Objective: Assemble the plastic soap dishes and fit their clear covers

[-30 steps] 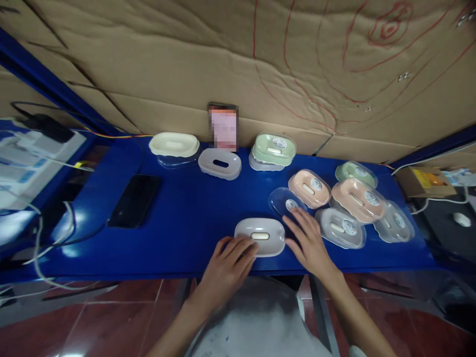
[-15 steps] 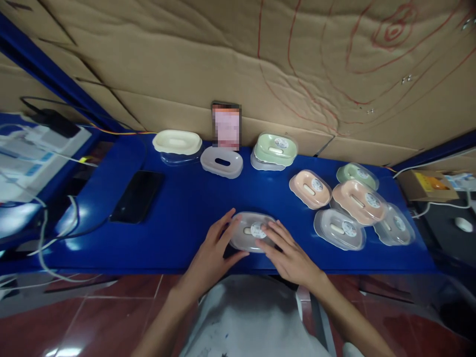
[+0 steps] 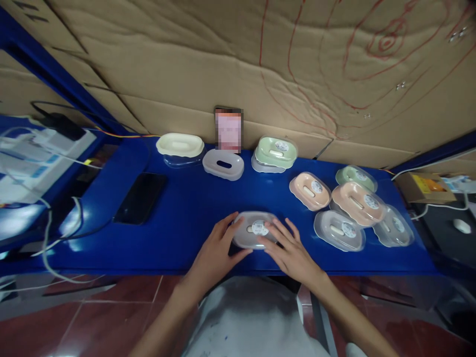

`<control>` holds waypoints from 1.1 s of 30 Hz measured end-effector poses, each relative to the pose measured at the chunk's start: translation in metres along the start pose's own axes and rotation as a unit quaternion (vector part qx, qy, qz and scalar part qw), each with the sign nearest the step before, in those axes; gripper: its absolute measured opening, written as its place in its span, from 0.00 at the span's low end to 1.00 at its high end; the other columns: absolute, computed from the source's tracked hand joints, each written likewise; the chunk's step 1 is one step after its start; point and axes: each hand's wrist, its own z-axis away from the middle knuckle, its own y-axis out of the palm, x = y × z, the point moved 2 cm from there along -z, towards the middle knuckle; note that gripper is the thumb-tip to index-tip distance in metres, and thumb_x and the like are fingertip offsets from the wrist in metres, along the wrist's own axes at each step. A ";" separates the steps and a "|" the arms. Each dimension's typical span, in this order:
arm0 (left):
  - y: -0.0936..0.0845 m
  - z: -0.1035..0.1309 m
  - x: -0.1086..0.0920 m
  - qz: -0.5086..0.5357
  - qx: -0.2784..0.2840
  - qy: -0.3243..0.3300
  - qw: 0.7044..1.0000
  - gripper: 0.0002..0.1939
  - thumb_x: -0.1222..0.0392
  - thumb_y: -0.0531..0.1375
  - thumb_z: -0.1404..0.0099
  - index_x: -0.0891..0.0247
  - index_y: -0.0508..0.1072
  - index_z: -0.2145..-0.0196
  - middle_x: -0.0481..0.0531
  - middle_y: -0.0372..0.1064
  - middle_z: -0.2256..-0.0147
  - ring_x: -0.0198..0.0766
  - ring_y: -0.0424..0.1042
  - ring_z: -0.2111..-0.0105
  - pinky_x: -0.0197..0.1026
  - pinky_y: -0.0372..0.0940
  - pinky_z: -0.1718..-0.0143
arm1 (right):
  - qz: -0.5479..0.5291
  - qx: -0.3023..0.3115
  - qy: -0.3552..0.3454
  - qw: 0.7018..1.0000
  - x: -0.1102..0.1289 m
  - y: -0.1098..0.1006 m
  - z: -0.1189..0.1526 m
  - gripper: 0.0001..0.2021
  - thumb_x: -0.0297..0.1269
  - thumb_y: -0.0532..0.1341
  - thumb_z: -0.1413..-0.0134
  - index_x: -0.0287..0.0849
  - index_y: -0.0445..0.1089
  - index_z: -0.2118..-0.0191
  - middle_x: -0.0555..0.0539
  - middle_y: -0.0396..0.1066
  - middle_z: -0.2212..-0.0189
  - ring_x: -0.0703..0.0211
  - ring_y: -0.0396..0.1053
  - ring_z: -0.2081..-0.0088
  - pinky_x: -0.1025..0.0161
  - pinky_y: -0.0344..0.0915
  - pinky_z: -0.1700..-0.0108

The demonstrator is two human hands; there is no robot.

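A grey soap box [image 3: 243, 239] with a clear lid and a round white label [image 3: 260, 228] lies on the blue table in front of me. My left hand [image 3: 222, 243] holds its left end, thumb along the near edge and fingers around the far left side. Spread fingers of my right hand [image 3: 292, 248] rest on the lid's right part and touch the label, which they partly cover. Farther back are a grey slotted insert tray [image 3: 234, 170], a cream dish [image 3: 178, 145] on a clear lid, and a green soap box [image 3: 275, 151] stacked on a grey piece.
Several labelled soap boxes stand at the right, including a peach one [image 3: 310, 191] and a grey one [image 3: 334, 233]. A black phone [image 3: 139, 198] lies at left near white cables [image 3: 46, 238]. Another phone [image 3: 228, 130], its screen blurred, leans against the cardboard wall [image 3: 167, 59].
My right fingers have shifted slightly on the label and spread wider. The left hand keeps its hold on the soap box. The camera view has moved a little.
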 end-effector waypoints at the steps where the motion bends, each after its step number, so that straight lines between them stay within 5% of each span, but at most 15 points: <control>1: 0.001 -0.002 -0.002 -0.001 0.000 -0.002 1.000 0.41 0.54 0.70 0.31 0.51 0.57 0.27 0.64 0.62 0.31 0.56 0.66 0.32 0.62 0.70 0.36 | 0.008 -0.004 0.017 1.000 -0.001 -0.001 -0.001 0.27 0.31 0.61 0.28 0.54 0.64 0.28 0.43 0.61 0.27 0.42 0.50 0.23 0.30 0.54 0.25; 6: -0.005 -0.013 -0.010 0.032 0.053 0.029 0.998 0.36 0.57 0.68 0.30 0.51 0.60 0.29 0.63 0.64 0.33 0.54 0.70 0.34 0.59 0.72 0.37 | -0.033 0.008 0.073 0.997 -0.011 -0.015 -0.008 0.32 0.42 0.68 0.32 0.52 0.61 0.26 0.37 0.50 0.23 0.36 0.45 0.22 0.33 0.65 0.30; 10: -0.029 -0.039 -0.001 0.073 0.100 0.071 0.990 0.38 0.52 0.64 0.26 0.50 0.53 0.25 0.62 0.61 0.31 0.49 0.67 0.32 0.55 0.67 0.32 | -0.024 0.000 0.055 0.998 -0.036 -0.069 -0.022 0.33 0.45 0.67 0.31 0.53 0.58 0.25 0.39 0.53 0.24 0.38 0.52 0.24 0.34 0.63 0.28; 14: -0.056 -0.085 0.027 -0.036 0.021 0.067 0.997 0.31 0.51 0.56 0.21 0.57 0.56 0.26 0.64 0.61 0.30 0.53 0.63 0.30 0.61 0.61 0.30 | 0.037 -0.053 0.106 0.992 -0.108 -0.143 -0.039 0.33 0.51 0.68 0.33 0.48 0.63 0.28 0.35 0.58 0.27 0.35 0.59 0.28 0.33 0.61 0.29; 16: -0.063 -0.105 0.041 -0.131 -0.014 0.052 0.990 0.29 0.54 0.54 0.22 0.62 0.59 0.28 0.67 0.60 0.30 0.58 0.61 0.30 0.65 0.61 0.32 | 0.047 -0.030 0.159 0.986 -0.156 -0.163 -0.048 0.33 0.51 0.66 0.31 0.38 0.65 0.29 0.31 0.63 0.31 0.36 0.63 0.30 0.37 0.60 0.31; 19: -0.061 -0.120 0.052 -0.228 -0.019 0.033 0.973 0.25 0.61 0.53 0.24 0.67 0.65 0.32 0.72 0.63 0.32 0.65 0.61 0.31 0.72 0.59 0.34 | 0.042 0.026 0.237 0.970 -0.215 -0.165 -0.059 0.32 0.43 0.71 0.36 0.35 0.66 0.32 0.29 0.66 0.34 0.43 0.66 0.34 0.46 0.60 0.31; 22: -0.051 -0.111 0.045 -0.240 -0.005 0.046 0.970 0.21 0.66 0.52 0.25 0.65 0.73 0.39 0.70 0.73 0.42 0.65 0.68 0.37 0.74 0.56 0.35 | 0.036 0.062 0.262 0.962 -0.242 -0.147 -0.065 0.32 0.34 0.72 0.40 0.29 0.67 0.34 0.27 0.67 0.35 0.47 0.67 0.36 0.50 0.59 0.33; 25: -0.040 -0.089 0.026 -0.236 0.016 0.068 0.969 0.17 0.66 0.53 0.25 0.60 0.77 0.45 0.63 0.77 0.50 0.58 0.75 0.45 0.67 0.61 0.39 | 0.036 0.075 0.261 0.962 -0.251 -0.130 -0.069 0.31 0.30 0.72 0.43 0.26 0.68 0.36 0.26 0.70 0.39 0.47 0.68 0.38 0.50 0.60 0.36; 29: -0.040 -0.069 0.011 -0.212 0.048 0.105 0.970 0.17 0.62 0.56 0.24 0.55 0.76 0.42 0.57 0.78 0.47 0.51 0.76 0.46 0.57 0.65 0.41 | 0.032 0.081 0.261 0.961 -0.261 -0.129 -0.071 0.26 0.25 0.70 0.45 0.27 0.72 0.41 0.26 0.71 0.40 0.45 0.70 0.39 0.49 0.63 0.36; 33: -0.071 -0.087 0.038 -0.145 0.018 0.109 0.983 0.21 0.63 0.51 0.22 0.55 0.71 0.35 0.55 0.76 0.41 0.45 0.75 0.41 0.50 0.67 0.40 | 0.036 0.028 0.231 0.972 -0.227 -0.142 -0.075 0.20 0.29 0.64 0.35 0.37 0.72 0.39 0.32 0.70 0.37 0.44 0.68 0.34 0.43 0.62 0.32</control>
